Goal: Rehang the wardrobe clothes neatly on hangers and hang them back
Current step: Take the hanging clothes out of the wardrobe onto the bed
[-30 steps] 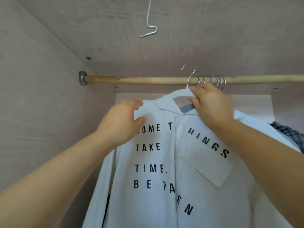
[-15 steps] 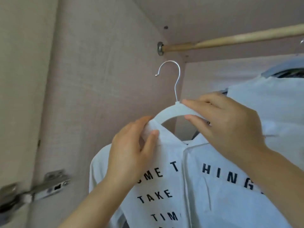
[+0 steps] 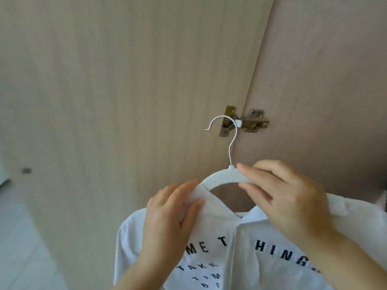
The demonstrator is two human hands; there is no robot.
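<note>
The white hanger (image 3: 217, 177) spans the 2 hands, long axis running left to right. The right hand (image 3: 291, 204) pinches its arch just beside the hook (image 3: 230, 155), which rises above and opens toward the left hand (image 3: 169, 220). That hand pinches the shirt (image 3: 240, 268) collar. No rail shows.

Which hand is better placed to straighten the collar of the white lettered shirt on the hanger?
Probably the left hand: it pinches the collar of the white lettered shirt, while the right hand grips the white plastic hanger near its middle.
</note>
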